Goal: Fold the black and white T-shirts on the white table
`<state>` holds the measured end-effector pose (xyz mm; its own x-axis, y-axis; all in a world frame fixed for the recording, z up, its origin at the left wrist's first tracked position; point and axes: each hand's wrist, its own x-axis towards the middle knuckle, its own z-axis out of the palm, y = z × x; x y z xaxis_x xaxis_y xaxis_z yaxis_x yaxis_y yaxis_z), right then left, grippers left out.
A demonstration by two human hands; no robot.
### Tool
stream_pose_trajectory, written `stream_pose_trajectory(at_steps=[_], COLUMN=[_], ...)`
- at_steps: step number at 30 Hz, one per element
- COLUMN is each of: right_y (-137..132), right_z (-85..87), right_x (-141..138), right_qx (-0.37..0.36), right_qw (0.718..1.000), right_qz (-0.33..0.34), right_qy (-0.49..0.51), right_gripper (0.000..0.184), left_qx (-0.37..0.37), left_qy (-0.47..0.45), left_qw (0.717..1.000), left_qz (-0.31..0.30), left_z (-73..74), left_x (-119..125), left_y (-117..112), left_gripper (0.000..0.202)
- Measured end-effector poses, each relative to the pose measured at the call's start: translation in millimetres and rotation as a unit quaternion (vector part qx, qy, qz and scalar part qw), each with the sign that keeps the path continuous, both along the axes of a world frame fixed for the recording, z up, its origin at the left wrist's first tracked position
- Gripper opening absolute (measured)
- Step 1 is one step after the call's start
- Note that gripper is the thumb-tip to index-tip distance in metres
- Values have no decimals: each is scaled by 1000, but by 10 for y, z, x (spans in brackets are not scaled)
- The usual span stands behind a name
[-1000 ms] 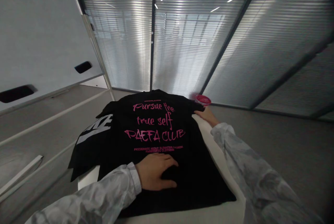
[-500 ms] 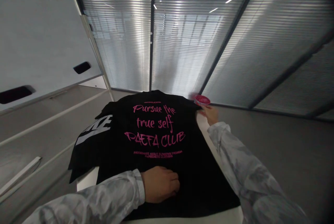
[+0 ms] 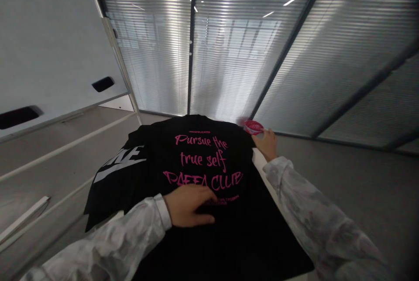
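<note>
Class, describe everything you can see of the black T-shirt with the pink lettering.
The black T-shirt looks like soft cotton and lies spread flat, print up, on a white surface. Pink brush-style lettering reads "Pursue the true self". The left hand presses flat on its middle, covering smaller print; the right hand is at its far right edge. It overlaps another black garment with white print on its left.

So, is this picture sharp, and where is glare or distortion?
Head view: bright backlight through the grey slatted blinds; the black T-shirt with pink lettering is readable, its folds lost in dark; dark window frames lean outward from lens distortion; left hand slightly soft.
</note>
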<state>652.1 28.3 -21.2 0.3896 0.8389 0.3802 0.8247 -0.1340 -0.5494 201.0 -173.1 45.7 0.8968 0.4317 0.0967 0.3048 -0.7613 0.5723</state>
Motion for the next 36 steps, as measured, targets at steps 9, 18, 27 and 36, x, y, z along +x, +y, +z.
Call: stream_pose_trajectory(at_steps=[9,18,27,36], right_y=[-205,-190,-182,315], right_z=[-249,-350,-311,166], right_x=[-915,-542,-218,-199], right_qx=[-124,-153,-191,-179], right_qw=[932,951,947,963], right_qz=[271,186,188,175], right_qy=[-208,-195,-176,-103], right_gripper=[71,77,78,43], left_qx=[149,95,141,105], left_qy=[91,118,165,137], left_qw=[925,913,856,857], left_qz=[337,380,470,485], left_z=[-414,-599,-466,-266], left_x=[-755,-1067,-1569,-1768], left_y=[1325,1509,1829,2602], left_gripper=[80,78,82,70])
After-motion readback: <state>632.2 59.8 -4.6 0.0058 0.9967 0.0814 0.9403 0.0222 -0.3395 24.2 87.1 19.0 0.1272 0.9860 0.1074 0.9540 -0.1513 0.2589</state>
